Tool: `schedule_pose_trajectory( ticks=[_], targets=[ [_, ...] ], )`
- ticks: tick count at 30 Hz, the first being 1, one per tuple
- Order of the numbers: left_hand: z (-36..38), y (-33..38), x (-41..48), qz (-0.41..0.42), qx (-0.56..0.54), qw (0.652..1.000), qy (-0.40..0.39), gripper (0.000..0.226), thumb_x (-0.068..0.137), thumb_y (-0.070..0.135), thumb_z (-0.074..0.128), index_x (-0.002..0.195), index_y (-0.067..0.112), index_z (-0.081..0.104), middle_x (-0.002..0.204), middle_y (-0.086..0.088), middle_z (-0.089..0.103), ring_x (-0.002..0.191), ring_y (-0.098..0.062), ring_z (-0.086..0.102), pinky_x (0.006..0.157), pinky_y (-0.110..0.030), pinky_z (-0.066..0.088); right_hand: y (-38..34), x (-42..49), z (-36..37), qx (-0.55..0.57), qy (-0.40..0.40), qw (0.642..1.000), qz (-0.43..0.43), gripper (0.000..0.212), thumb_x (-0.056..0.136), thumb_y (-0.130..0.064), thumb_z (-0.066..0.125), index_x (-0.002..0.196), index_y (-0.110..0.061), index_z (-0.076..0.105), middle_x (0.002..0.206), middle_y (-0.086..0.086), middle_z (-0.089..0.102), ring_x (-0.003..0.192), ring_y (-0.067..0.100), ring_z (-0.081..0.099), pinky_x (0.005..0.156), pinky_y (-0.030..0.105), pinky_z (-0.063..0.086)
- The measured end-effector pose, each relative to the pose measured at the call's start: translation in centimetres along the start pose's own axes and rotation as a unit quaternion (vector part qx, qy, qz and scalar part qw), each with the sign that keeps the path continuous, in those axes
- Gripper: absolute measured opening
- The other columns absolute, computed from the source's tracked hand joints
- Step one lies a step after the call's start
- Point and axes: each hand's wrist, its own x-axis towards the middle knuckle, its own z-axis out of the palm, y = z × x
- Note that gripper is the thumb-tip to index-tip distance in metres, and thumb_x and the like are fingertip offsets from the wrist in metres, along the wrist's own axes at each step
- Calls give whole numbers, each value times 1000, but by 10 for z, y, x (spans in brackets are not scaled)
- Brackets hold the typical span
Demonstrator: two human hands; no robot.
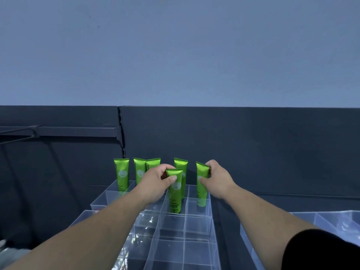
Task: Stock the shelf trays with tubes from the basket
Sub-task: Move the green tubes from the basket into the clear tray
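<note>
Green plastic, is it soft or stiff?
Soft in the belly, I'd judge, light and a bit slick. The flat crimped top is stiffer, so I hold there.
Both hands busy?
Yes. My left hand point(155, 177) pinches one tube point(175, 193) standing in a middle cell of the clear tray point(196, 225); my right hand point(219, 180) grips a second tube point(201, 190) just right of it.

both arms extended forward, forearms bare. left hand point(156, 179) pinched the front tube point(175, 193) between thumb and fingers; right hand point(219, 179) gripped the right tube point(202, 189) likewise.
</note>
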Motion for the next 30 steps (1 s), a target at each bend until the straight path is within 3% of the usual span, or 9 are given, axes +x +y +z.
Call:
schedule_pose_trajectory(
  ticks=[3,6,13,18,23,27,30],
  targets=[
    [-1,0,-1,2,-1,1000,-3,17,94,24,59,109,32,58,102,-10,67,79,-17,57,68,-26,48,1,2,0,25,-12,1000,6,16,90,-20,64,100,-17,52,83,0,59,78,19,57,69,29,49],
    [0,-1,-1,1,2,1000,-6,18,93,25,59,109,34,58,102,-6,68,96,-26,64,78,-29,52,4,2,-1,43,-17,999,19,16,90,-19,64,103,-16,55,95,8,66,90,25,63,80,35,51],
    [-1,3,-4,11,-2,1000,-5,21,90,25,63,107,36,58,105,2,67,100,-17,63,86,-29,52,2,-6,-8,57,-1,998,31,31,88,-19,67,116,-20,52,100,5,66,94,21,63,75,27,48],
    [-4,12,-6,44,1,999,21,32,87,22,68,117,27,56,118,11,59,111,-9,55,97,-28,45,-2,-24,-19,67,38,996,42,50,87,-23,69,130,-22,46,120,-3,59,100,15,56,78,22,41],
    [-5,31,-28,123,175,974,69,47,92,34,60,135,22,46,135,6,47,123,-13,45,101,-26,37,-14,-64,-29,-10,75,996,48,62,88,-38,66,140,-22,37,141,-1,48,121,19,51,91,27,42],
    [-6,42,-55,151,355,920,71,61,97,48,39,149,20,23,157,0,19,144,-20,14,117,-35,11,-32,-102,-28,-129,107,985,41,71,90,-51,54,149,-22,26,151,1,36,137,22,36,108,36,35],
    [-3,46,-79,156,390,906,47,64,98,52,29,151,20,13,160,-1,6,147,-21,1,118,-40,2,-42,-134,-20,-233,148,961,34,70,92,-57,46,150,-23,24,156,-2,27,144,18,23,116,38,24]
  ],
)
